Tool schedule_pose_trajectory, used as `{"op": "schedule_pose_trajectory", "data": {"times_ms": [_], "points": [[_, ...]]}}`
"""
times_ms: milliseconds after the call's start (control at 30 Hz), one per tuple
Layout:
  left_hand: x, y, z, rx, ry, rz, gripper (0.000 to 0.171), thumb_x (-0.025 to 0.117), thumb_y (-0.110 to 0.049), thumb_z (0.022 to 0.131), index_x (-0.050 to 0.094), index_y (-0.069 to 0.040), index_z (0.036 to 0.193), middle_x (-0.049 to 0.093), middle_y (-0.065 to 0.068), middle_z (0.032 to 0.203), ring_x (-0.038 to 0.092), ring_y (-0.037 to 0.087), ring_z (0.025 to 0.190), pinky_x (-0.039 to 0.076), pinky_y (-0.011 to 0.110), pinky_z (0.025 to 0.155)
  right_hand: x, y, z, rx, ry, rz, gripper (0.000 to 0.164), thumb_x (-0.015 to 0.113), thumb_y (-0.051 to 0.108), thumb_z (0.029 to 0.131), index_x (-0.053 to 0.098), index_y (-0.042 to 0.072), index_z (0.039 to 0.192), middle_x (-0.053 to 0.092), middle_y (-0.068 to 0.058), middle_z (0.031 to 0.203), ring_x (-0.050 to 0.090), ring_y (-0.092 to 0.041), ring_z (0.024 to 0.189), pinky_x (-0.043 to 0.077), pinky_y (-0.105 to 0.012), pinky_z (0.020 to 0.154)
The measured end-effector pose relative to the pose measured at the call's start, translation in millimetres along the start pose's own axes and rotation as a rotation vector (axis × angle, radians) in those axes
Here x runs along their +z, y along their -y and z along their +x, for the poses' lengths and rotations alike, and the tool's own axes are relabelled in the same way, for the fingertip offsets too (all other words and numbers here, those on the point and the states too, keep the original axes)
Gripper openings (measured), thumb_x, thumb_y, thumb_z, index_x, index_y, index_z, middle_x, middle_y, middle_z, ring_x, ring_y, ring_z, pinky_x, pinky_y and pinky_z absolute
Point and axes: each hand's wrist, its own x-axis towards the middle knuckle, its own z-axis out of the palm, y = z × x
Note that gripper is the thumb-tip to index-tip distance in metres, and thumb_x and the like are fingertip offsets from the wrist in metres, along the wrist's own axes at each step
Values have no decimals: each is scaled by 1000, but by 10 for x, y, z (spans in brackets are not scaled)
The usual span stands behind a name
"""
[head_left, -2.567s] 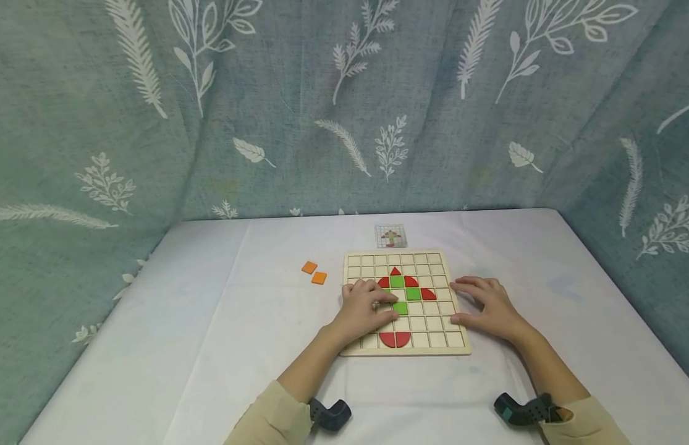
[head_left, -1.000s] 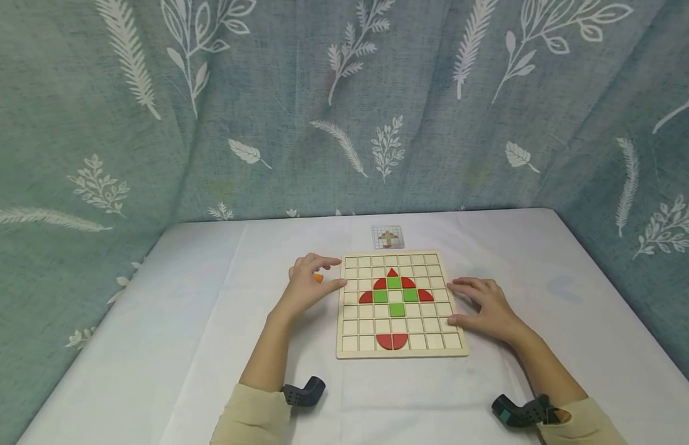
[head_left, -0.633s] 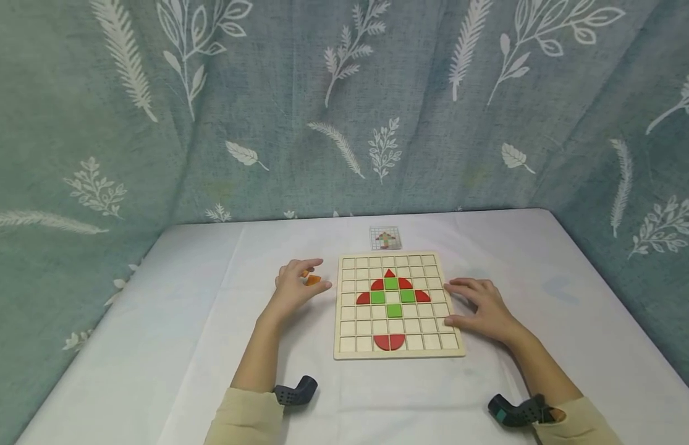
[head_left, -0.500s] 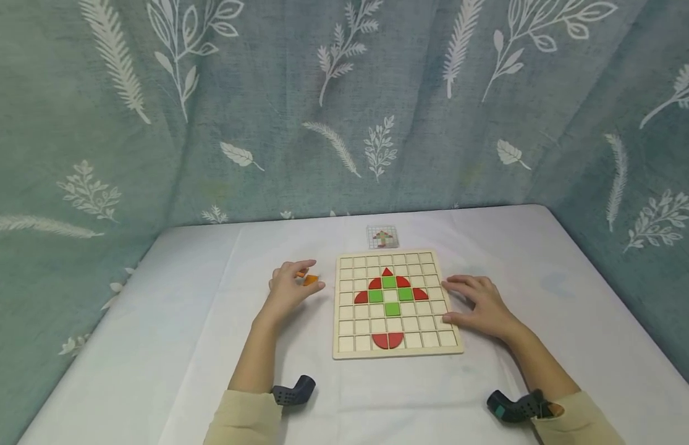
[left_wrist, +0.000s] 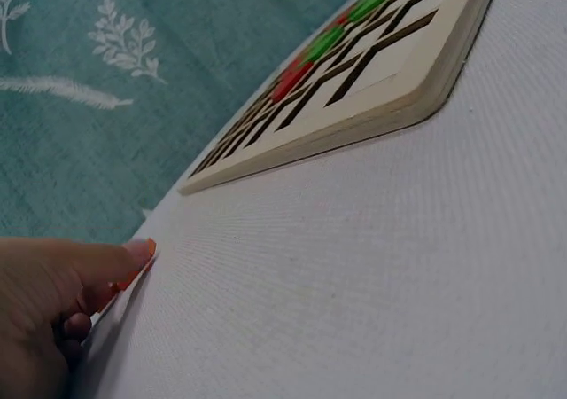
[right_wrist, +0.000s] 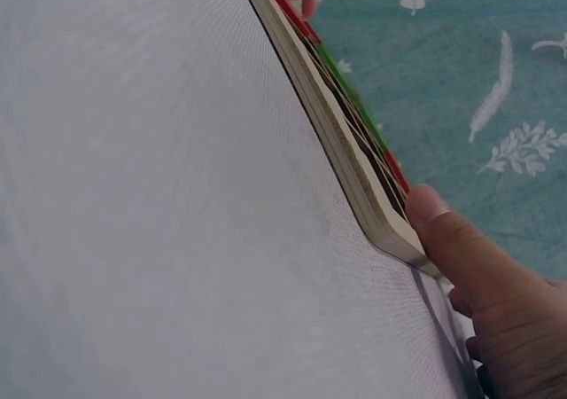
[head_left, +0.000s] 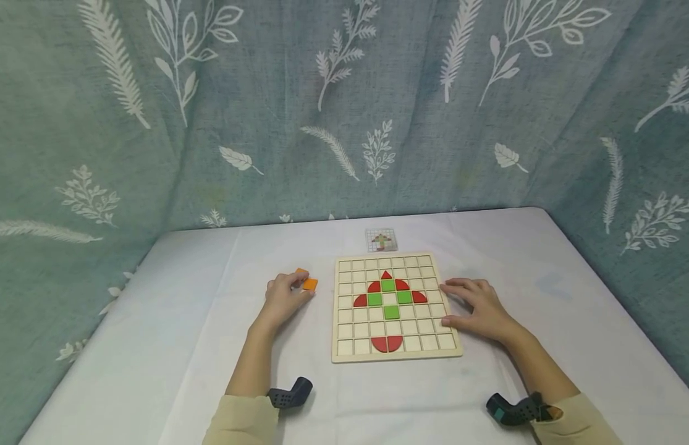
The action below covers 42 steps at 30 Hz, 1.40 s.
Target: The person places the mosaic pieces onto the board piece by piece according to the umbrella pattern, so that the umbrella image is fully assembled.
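Observation:
My left hand (head_left: 283, 299) is at two orange square tiles, left of the board. Its index finger and thumb sit on either side of the nearer orange square tile (head_left: 309, 284), which lies flat on the table; the other orange tile (head_left: 302, 271) shows just behind the index finger. In the left wrist view a fingertip covers part of the orange. My right hand (head_left: 480, 311) rests at the right edge of the wooden grid board (head_left: 397, 358), fingers spread; the right wrist view shows the thumb (right_wrist: 461, 250) on the board's rim.
Red pieces, among them a triangle (head_left: 386, 275), and green squares (head_left: 391, 313) lie in the grid cells. A small pattern card (head_left: 380, 240) lies behind the board. White cloth (head_left: 211, 346) covers the table; a leaf-print curtain (head_left: 277, 111) hangs behind it.
My left hand has left the board, moved leftward to the orange tiles and lowered, index finger and thumb coming to the nearer tile. My right hand has stayed at the board's edge.

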Motion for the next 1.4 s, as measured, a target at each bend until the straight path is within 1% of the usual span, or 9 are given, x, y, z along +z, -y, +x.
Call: {"op": "schedule_pose_trajectory", "data": {"times_ms": [133,300,433,633,800,967,1133,1233,1400], "points": [[21,7,-1,2,-11,19,40,68,-22,85,63,-10,123,57,14,113,41,30,106,34,47,88,5,-6,0,6,1,-4,68,78,42,73,58,11,130,50,-12,133,37,-33,116,31,-56,90],[43,13,-29,38,-24,23,34,68,-21,85,65,-9,117,57,10,105,42,29,103,30,46,89,19,-2,-7,17,-1,-8,68,77,42,73,58,11,130,50,-12,134,36,-33,117,31,-56,90],[73,22,-29,63,-29,58,33,66,-24,88,63,-7,117,55,9,101,41,27,101,28,46,91,20,-6,-10,9,-7,-8,67,77,41,73,58,11,130,51,-12,133,37,-33,116,32,-56,90],[121,-7,-17,77,-41,95,35,64,-26,89,63,-5,116,54,7,96,41,26,95,28,44,86,12,-9,-5,5,-7,-11,67,78,41,73,58,11,130,51,-10,133,37,-32,116,32,-54,89],[146,-52,-15,92,-33,70,33,65,-26,88,64,-5,114,54,6,94,40,25,94,27,43,87,-3,0,-3,1,-1,-1,67,77,41,73,58,11,130,50,-11,133,37,-33,116,30,-54,90],[172,-115,-28,92,-12,27,32,65,-26,88,63,-7,114,54,6,96,40,24,96,30,39,84,-6,-2,-2,0,1,1,67,77,40,73,58,11,130,50,-11,133,37,-33,115,30,-54,89],[223,-208,-56,169,-2,-34,33,67,-27,87,63,-8,114,51,4,94,37,22,96,28,36,82,-11,-10,1,-8,-2,-1,67,77,41,73,57,11,130,50,-12,133,37,-34,115,31,-55,89],[262,-265,-77,223,-16,-73,32,68,-27,87,63,-10,113,50,3,92,37,21,96,27,36,82,-8,-15,-3,-12,-9,-6,67,78,40,73,58,11,130,51,-12,133,37,-33,115,31,-55,89],[313,-348,-101,267,-43,-92,29,70,-25,86,64,-11,111,48,2,88,37,19,91,28,35,81,1,-10,8,-10,-6,-3,67,78,40,73,57,11,130,50,-11,134,37,-32,115,31,-54,89]]}}
